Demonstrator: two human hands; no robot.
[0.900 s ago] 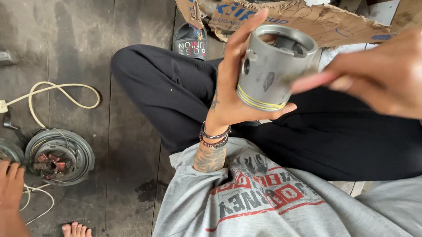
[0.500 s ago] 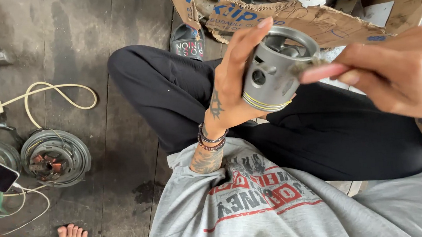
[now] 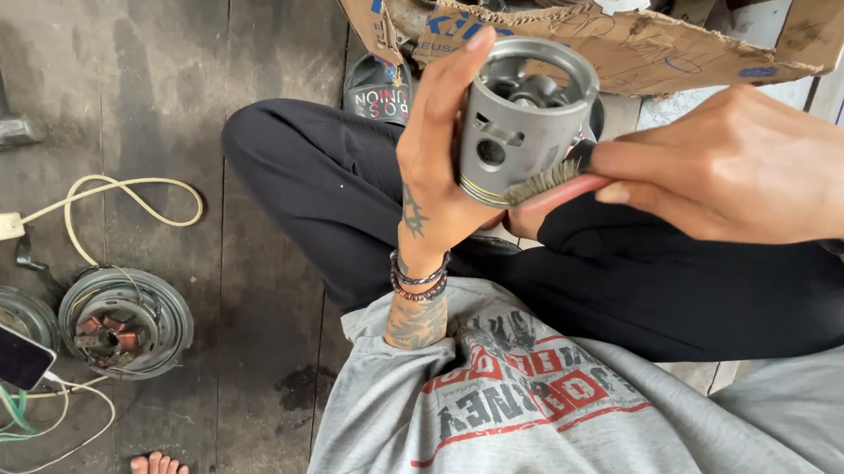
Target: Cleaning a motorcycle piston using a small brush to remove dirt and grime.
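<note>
Piston (image 3: 518,119) upright in left hand (image 3: 437,171); hollow upward

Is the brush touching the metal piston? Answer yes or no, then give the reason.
Yes: the brush in the right hand has its bristles against the lower side of the piston held by the left hand.

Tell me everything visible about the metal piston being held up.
The piston is a grey, dull metal cylinder, hollow, its open end tilted up toward the camera so inner bosses show. A round pin hole sits in its side wall, and ring grooves circle the lower, closed end. The left hand grips it from the left, above the lap; a small brush held by the right hand touches its lower edge.
</note>
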